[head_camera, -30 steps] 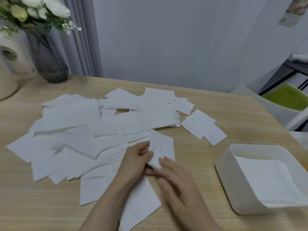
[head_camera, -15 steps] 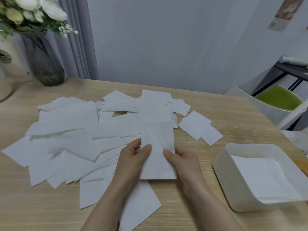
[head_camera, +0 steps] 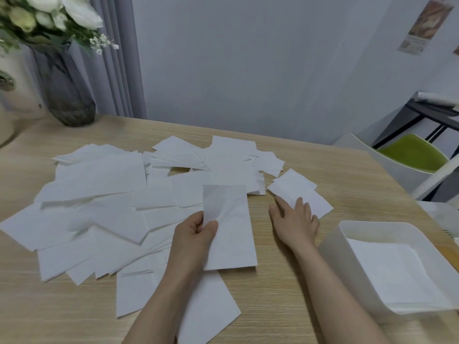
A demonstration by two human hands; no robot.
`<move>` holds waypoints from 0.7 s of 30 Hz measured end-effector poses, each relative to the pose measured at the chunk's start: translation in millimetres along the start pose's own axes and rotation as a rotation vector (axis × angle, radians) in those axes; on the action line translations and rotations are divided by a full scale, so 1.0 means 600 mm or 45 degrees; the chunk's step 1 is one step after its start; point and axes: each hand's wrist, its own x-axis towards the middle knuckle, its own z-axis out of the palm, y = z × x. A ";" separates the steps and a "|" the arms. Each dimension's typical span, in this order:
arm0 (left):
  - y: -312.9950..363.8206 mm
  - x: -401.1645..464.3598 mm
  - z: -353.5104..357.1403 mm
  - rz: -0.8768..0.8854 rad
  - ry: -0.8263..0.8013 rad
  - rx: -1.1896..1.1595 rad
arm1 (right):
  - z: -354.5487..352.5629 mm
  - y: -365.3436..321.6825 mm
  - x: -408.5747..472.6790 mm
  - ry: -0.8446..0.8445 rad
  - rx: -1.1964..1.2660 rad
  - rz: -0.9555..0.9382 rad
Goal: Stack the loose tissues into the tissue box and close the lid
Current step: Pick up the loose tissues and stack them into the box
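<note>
White folded tissue (head_camera: 229, 227) pinched in left hand (head_camera: 192, 240); right hand (head_camera: 295, 220) fingers flat on two tissues (head_camera: 301, 192).

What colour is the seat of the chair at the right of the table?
The chair seat is yellow-green, seen in the head view.

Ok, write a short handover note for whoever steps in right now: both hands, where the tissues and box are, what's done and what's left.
Left hand pinches one folded tissue above the table.
Right hand lies flat with fingers on a small tissue pair.
Tissue box, at right, open, holds a few tissues; no lid in view.
Loose pile covers the table's left and centre.
Left: box nearly all tissues, then close the lid.
</note>
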 end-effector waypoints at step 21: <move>0.012 0.004 -0.027 0.064 0.206 -0.004 | -0.035 -0.070 -0.244 -0.281 -0.293 -0.580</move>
